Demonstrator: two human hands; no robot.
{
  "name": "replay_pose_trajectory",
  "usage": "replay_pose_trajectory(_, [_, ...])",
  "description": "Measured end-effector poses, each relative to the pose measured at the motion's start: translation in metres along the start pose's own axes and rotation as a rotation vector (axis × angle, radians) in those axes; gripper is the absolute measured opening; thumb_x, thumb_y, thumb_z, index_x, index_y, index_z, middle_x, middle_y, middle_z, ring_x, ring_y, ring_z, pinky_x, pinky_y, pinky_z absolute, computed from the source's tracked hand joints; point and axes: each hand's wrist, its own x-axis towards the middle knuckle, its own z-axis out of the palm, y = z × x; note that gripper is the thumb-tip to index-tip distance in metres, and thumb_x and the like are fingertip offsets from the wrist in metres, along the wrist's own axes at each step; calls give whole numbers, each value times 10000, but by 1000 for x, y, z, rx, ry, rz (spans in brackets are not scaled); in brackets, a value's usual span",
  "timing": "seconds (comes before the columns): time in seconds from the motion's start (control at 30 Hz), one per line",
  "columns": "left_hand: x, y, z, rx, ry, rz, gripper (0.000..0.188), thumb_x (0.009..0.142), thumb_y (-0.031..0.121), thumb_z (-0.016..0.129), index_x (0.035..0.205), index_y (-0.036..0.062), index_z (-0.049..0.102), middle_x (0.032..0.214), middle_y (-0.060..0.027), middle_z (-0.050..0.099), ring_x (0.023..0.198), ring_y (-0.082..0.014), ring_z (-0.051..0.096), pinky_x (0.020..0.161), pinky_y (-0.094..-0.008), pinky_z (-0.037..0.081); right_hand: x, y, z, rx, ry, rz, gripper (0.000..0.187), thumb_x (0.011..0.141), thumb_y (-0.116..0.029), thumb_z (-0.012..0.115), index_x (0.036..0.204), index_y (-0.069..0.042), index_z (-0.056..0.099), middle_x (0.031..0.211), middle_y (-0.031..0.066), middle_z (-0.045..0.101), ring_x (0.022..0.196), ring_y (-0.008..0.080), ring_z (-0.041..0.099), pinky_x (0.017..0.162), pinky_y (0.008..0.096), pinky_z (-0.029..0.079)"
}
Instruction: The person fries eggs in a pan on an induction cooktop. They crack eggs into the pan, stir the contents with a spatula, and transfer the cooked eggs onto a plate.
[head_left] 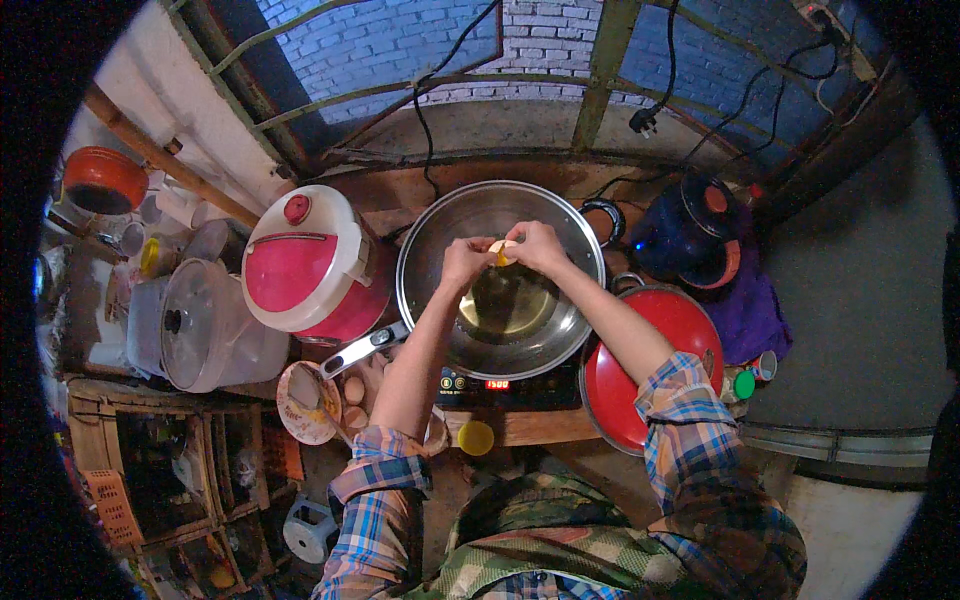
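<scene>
A wide steel wok (428, 215) stands on a black induction cooker (540, 392), with a pool of yellowish oil (508, 308) in its bottom. Above the wok, my left hand (466, 262) and my right hand (536, 246) meet at a cracked egg (500, 253), fingertips of both pinching it. Yellow shows between the fingers; the fingers hide much of the shell. Beside the wok's handle (365, 348) on the left lie whole brown eggs (354, 390), close to a patterned bowl (300, 428) with a spoon in it.
A red-and-white rice cooker (290, 270) stands left of the wok, a large red lid (640, 395) to its right. Farther right is a dark kettle (690, 225) by a purple cloth (745, 310). A yellow lid (476, 437) sits at the front edge. Black cables (428, 100) hang from the window.
</scene>
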Motion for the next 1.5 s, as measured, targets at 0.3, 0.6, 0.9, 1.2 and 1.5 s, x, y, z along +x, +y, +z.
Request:
replay_pose_trajectory(0.3, [-6,-1,-4,146,-8,23,339,672,97,729,1006,61,685,909,-79,692,808,-144,649,753,-285,500,-17,-11,-2,-68,53,-220,259,648,-204,710,873,-82,667,796,178,643,779,326,630,726,392,499])
replay_pose_trajectory(0.6, [-15,7,-7,243,45,136,429,682,126,728,1093,52,634,967,-117,677,851,-206,656,780,-319,500,-20,-5,6,-289,171,-414,253,701,-93,621,954,-70,612,883,167,571,838,378,578,731,452,478])
replay_pose_trajectory(0.9, [-29,26,-18,408,132,294,586,640,188,747,1185,74,565,1007,-79,668,982,-271,553,894,-363,422,-35,-21,-10,-364,300,-634,210,765,-67,595,974,-71,571,895,147,537,816,355,582,689,425,493])
replay_pose_trajectory(1.2, [-41,47,-26,353,174,356,569,635,204,729,1176,125,574,986,-31,677,979,-266,527,874,-376,405,-45,-41,-26,-456,390,-693,171,778,-94,608,943,-64,574,890,146,543,798,336,597,661,414,503])
replay_pose_trajectory(1.5, [-39,66,-31,279,74,389,583,638,196,718,1193,116,560,988,-49,673,977,-274,545,883,-376,413,-56,-47,-44,-468,431,-724,218,764,-103,628,971,-54,577,936,157,546,822,335,599,686,406,508])
